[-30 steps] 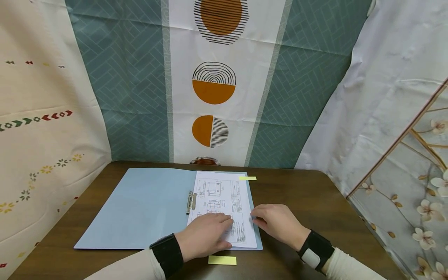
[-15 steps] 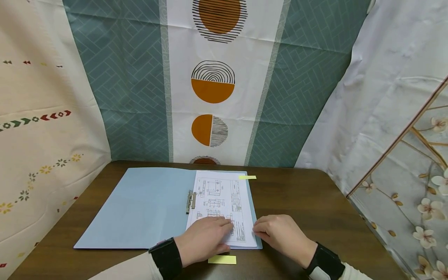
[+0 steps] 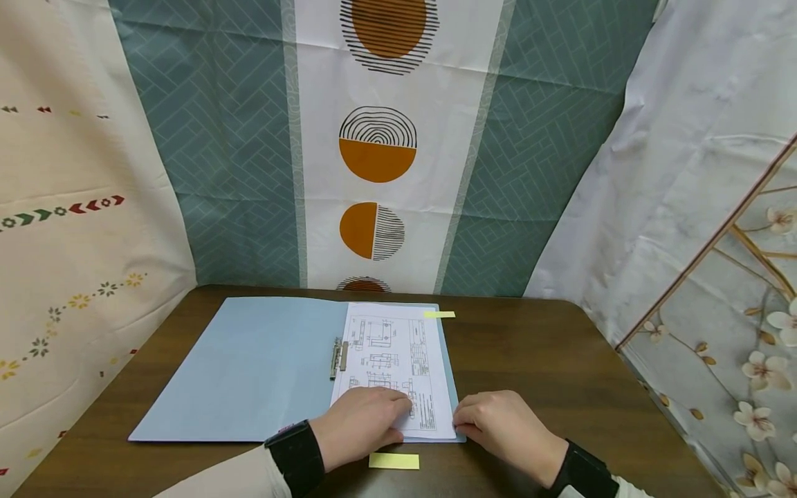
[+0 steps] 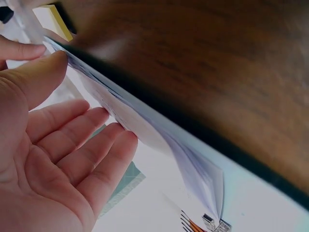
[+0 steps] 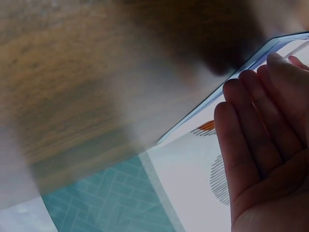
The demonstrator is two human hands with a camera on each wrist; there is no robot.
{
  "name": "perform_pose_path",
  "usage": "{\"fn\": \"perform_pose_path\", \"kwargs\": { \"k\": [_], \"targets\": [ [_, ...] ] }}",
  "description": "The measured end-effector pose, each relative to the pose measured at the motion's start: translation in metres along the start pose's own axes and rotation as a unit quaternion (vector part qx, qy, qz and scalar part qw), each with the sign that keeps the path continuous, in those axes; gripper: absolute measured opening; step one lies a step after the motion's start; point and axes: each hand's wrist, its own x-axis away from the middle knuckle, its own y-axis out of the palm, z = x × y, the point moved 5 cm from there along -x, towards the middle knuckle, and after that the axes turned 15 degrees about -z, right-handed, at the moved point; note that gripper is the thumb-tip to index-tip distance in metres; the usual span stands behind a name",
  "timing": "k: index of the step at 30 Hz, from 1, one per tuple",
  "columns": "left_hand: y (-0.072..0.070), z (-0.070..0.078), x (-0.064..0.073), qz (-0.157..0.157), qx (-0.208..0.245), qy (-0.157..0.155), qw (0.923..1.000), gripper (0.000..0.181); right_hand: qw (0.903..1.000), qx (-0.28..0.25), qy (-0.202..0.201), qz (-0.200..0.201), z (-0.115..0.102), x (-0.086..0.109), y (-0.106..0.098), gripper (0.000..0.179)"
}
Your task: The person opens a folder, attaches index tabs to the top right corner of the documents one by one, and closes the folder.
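A light blue clip folder [image 3: 249, 373] lies spread flat on the table, its left cover bare. White sheets with technical drawings [image 3: 373, 353] lie on its right side under the metal clip [image 3: 339, 358]. My left hand [image 3: 361, 422] rests over the lower part of the sheets, fingers extended. In the left wrist view its thumb [image 4: 48, 77] reaches the bottom edge of the stack, and the sheets bow up between there and the clip. My right hand [image 3: 504, 429] touches the sheets' right edge near the lower corner. Its fingers [image 5: 231, 116] look fairly straight in the right wrist view.
One yellow sticky tab [image 3: 439, 315] sticks out at the top right of the sheets. Another yellow strip [image 3: 394, 461] lies on the brown table [image 3: 529, 339] below the folder. Patterned cloths [image 3: 243, 138] hang behind and at both sides.
My right hand has moved toward me along the sheets' right edge, toward the lower corner. The left hand has slid slightly toward me over the sheets. The folder stays put.
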Motion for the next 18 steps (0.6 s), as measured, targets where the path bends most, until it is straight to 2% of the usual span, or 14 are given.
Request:
{"fn": "perform_pose_path", "kwargs": {
  "k": [7, 12, 18],
  "targets": [
    [-0.002, -0.004, -0.001, 0.002, 0.008, 0.012, 0.9999, 0.027, 1.0, -0.001, 0.002, -0.008, 0.0, 0.0, 0.002, 0.018],
    [-0.004, -0.004, 0.0, 0.01, 0.007, 0.015, 0.9998, 0.013, 1.0, 0.003, -0.006, 0.0, 0.0, 0.0, 0.003, 0.018],
    [-0.004, 0.007, -0.003, 0.023, -0.068, 0.018, 0.9973, 0.007, 0.9998, -0.013, 0.0, 0.011, 0.002, 0.0, 0.004, 0.017]
  ]
}}
